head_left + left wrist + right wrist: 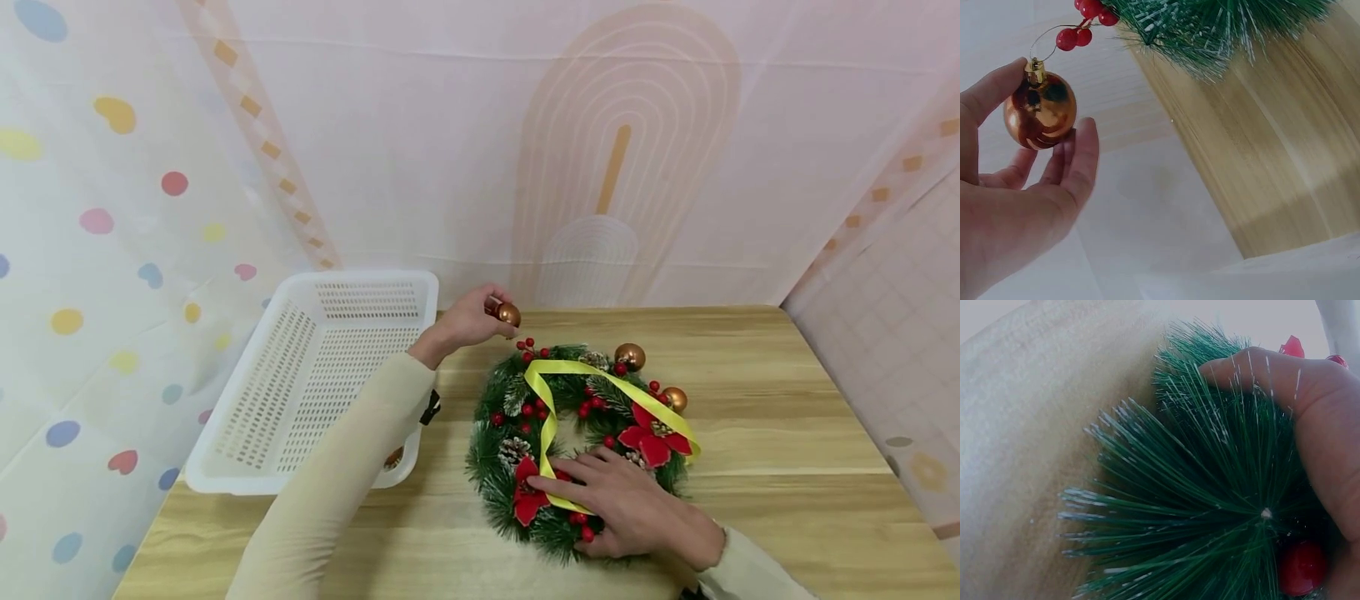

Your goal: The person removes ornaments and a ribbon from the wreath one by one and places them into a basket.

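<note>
Between the thumb and fingers of my left hand (pixel 467 320) is a shiny copper Christmas ball (pixel 1041 111), gold cap and thin hanging loop upward. It is held just beyond the wreath's upper left edge, near a sprig of red berries (pixel 1090 9). The green Christmas wreath (pixel 491 471) lies flat on the table, with red poinsettias (pixel 654 437), pinecones and berries. My right hand (pixel 626 504) grips its lower right part, fingers over the top and thumb at the outer needles (pixel 1147 462). A yellow ribbon (pixel 573 367) drapes loosely across the wreath, one end near my right fingers.
A white perforated plastic basket (pixel 197 467) stands left of the wreath, partly behind my left sleeve. A copper ball (pixel 393 457) shows at its near right corner. Two more copper balls (pixel 630 357) sit at the wreath's upper right. A patterned cloth backdrop (pixel 450 150) rises behind the wooden table (pixel 787 400).
</note>
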{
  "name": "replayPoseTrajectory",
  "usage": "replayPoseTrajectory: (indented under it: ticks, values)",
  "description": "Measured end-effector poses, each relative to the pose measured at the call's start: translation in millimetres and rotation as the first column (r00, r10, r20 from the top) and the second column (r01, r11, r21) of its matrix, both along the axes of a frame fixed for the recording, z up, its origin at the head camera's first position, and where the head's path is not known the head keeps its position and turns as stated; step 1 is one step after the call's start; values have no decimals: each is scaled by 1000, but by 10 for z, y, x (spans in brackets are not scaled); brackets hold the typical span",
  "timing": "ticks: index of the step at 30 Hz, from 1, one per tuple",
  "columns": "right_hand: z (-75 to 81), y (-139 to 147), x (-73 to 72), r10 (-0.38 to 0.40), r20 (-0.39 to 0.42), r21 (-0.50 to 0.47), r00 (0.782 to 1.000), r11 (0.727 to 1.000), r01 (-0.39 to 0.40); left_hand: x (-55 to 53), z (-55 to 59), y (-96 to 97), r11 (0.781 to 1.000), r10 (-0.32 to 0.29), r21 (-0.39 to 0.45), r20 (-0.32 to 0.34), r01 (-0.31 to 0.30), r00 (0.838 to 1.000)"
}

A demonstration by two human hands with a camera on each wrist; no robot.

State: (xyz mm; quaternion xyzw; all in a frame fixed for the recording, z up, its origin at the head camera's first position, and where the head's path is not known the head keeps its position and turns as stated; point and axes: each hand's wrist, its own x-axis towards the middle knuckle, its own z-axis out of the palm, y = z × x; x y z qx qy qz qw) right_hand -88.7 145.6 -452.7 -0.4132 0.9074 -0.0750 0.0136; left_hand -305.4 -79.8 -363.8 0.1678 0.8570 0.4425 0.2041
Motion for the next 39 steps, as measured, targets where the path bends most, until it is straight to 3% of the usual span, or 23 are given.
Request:
replayPoseTrajectory:
  ticks: [6,11,16,28,39]
  values:
    - [-1,7,-5,0,2,1,1000,1000,0,-5,-3,-17,1000,-2,-30,-28,2,1000]
    - [-7,-6,-14,2,3,5,1000,1000,-2,4,-8,-5,994,-2,-110,-90,-8,996]
    - [-13,-14,-21,6,1,1,1000,1000,-6,-2,3,-26,988,13,-152,-99,-28,995]
    - [-32,20,-38,17,-31,3,999,1000,-17,-56,118,-150,999,21,-28,-22,-22,1000]
    - [-25,34,-41,15,-26,-18,1000,1000,-15,13,224,-274,1000,-30,-2,-59,30,998]
